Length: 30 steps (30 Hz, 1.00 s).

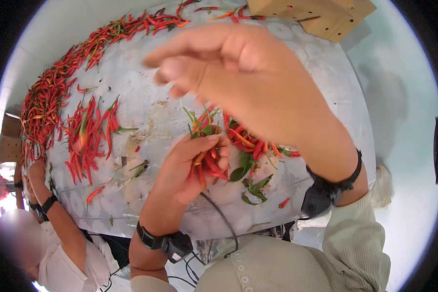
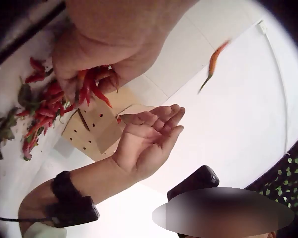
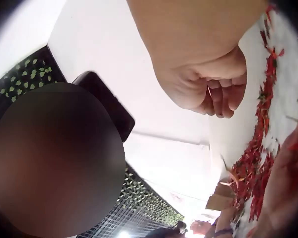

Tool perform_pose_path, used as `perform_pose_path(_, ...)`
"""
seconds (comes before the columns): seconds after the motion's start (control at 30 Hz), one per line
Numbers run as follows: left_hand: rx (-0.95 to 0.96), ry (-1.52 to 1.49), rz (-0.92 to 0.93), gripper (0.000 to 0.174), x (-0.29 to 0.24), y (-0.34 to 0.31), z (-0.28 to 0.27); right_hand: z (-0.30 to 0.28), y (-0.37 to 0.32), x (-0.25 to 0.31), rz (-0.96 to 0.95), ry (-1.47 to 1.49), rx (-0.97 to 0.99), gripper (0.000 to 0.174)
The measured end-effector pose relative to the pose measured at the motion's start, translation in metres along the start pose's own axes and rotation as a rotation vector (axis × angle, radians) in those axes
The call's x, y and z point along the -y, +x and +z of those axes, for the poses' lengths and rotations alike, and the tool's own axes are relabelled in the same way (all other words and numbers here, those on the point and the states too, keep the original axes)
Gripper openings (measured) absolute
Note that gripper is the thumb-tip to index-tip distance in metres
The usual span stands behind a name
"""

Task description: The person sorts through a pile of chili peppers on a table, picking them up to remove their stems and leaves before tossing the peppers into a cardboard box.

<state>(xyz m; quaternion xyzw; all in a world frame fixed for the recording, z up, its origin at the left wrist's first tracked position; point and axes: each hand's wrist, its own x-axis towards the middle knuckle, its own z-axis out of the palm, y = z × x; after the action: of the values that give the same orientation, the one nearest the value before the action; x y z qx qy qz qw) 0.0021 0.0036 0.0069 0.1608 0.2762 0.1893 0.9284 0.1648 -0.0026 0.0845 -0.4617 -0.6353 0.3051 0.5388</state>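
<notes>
My left hand [image 1: 192,158] grips a small bunch of red chili peppers [image 1: 210,168], stems and a few green leaves sticking out past the thumb. Raised above the table, my right hand [image 1: 228,73] is blurred in the head view. Its palm and loosely extended fingers show bare in the left wrist view. A single orange-red chili pepper [image 2: 217,59] is in mid-air in that view, apart from both hands. Beside my left hand lies a pile of chilies [image 1: 248,141], partly covered by my right forearm, with green leaves [image 1: 259,189] at its near side.
A loose group of chilies [image 1: 85,138] lies to the left on the pale table cover [image 1: 146,97]. Behind it a long heap of chilies [image 1: 48,104] curves along the far edge. A cardboard box [image 1: 321,19] stands at the back right. Another person's arm [image 1: 58,214] reaches in at the left.
</notes>
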Motion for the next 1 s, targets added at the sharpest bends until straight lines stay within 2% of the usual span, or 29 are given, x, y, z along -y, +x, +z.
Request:
perform_pose_path(0.07, -0.048, -0.018, 0.006, 0.017, -0.002, 0.000, 0.000, -0.014, 0.004, -0.021, -0.043, -0.172, -0.036, 0.018)
perform_pose_path(0.13, -0.134, -0.067, 0.023, 0.016, -0.002, -0.001, 0.002, -0.034, -0.007, -0.048, 0.044, -0.514, -0.007, 0.016)
perform_pose_path(0.2, -0.081, -0.059, 0.014, 0.016, -0.002, -0.002, 0.000, -0.050, -0.028, -0.080, 0.032, -0.734, 0.066, 0.015)
perform_pose_path(0.3, -0.071, -0.024, 0.012, 0.015, 0.000, 0.000, -0.001, -0.055, -0.042, -0.096, -0.105, -0.876, 0.134, 0.016)
perform_pose_path(0.4, -0.097, 0.005, 0.045, 0.017, 0.000, 0.004, -0.006, -0.055, -0.046, -0.090, 0.026, -0.871, 0.099, 0.014)
perform_pose_path(0.5, -0.099, 0.008, 0.044, 0.019, -0.004, 0.004, -0.010, -0.059, -0.045, -0.081, 0.142, -0.900, 0.185, 0.013)
perform_pose_path(0.6, -0.111, -0.006, 0.064, 0.020, -0.004, 0.002, -0.004, -0.065, -0.054, -0.077, 0.169, -0.859, 0.196, 0.009)
perform_pose_path(0.8, -0.124, -0.027, 0.071, 0.023, -0.003, 0.002, -0.004, -0.069, -0.069, -0.081, 0.201, -0.838, 0.055, 0.015)
perform_pose_path(0.9, -0.121, -0.038, 0.084, 0.024, -0.003, 0.001, -0.003, -0.066, -0.071, -0.069, 0.278, -0.677, -0.105, 0.019)
perform_pose_path(1.0, -0.092, -0.031, 0.086, 0.025, -0.002, 0.000, -0.003, -0.069, -0.074, -0.067, 0.318, -0.148, -0.253, 0.019)
